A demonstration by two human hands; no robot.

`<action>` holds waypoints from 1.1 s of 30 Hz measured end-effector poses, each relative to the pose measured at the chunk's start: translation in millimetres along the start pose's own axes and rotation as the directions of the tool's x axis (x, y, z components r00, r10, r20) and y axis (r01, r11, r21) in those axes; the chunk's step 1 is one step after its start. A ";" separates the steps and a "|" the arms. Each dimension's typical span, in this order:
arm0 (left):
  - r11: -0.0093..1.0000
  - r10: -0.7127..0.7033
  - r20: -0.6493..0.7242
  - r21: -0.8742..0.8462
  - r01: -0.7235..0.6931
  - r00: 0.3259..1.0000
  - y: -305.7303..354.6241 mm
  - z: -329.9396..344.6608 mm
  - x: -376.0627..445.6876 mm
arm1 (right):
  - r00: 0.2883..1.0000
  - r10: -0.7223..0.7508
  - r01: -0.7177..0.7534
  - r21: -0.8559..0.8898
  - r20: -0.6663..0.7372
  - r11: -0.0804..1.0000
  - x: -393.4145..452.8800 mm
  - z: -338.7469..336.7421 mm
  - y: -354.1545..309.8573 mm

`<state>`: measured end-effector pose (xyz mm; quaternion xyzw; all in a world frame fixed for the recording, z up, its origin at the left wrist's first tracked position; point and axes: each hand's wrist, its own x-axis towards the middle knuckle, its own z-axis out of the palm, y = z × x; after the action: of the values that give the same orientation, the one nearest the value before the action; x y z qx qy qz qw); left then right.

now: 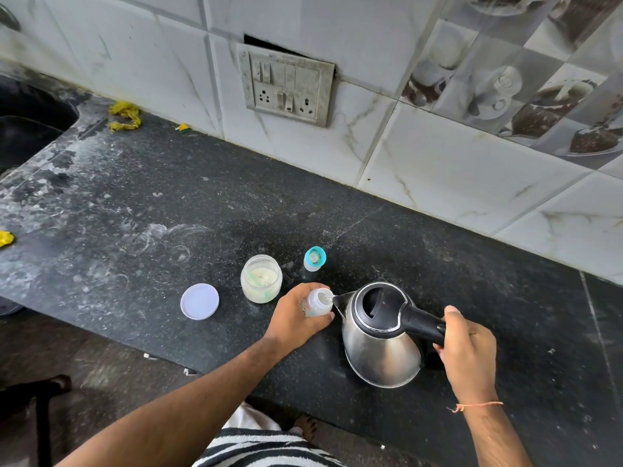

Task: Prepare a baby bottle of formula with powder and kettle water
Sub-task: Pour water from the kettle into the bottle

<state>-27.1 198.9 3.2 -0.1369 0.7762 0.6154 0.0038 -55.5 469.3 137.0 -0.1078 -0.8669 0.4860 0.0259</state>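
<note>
My left hand (296, 316) grips the small clear baby bottle (320, 301), which stands open-topped on the black counter (135, 203). My right hand (467, 348) holds the black handle of a steel kettle (381, 345), tilted so its spout touches the bottle's mouth. A thin stream of water shows at the spout. An open jar of pale formula powder (261, 278) with a scoop inside stands just left of the bottle. Its lilac lid (199, 301) lies flat further left. The bottle's teal teat cap (315, 258) sits behind the bottle.
A tiled wall with a switch and socket plate (288, 85) runs along the back. A dark sink (30, 129) lies at the far left, with yellow scraps (125, 115) beside it. The counter's front edge runs diagonally below my left forearm.
</note>
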 end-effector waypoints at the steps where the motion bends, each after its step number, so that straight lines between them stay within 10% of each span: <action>1: 1.000 0.001 -0.001 -0.001 -0.001 1.000 0.0 0.1 -0.3 | 1.000 -0.004 0.004 0.000 0.002 1.000 0.0 0.1 -0.1; 33: 1.000 -0.024 0.018 -0.019 0.024 1.000 2.0 -1.7 -3.4 | 0.999 -0.033 0.033 0.013 0.032 0.999 -6.3 -0.3 -5.4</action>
<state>-24.0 198.4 6.1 -0.1408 0.7685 0.6240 0.0169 -50.2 465.5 142.1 -0.0854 -0.8658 0.4926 0.0204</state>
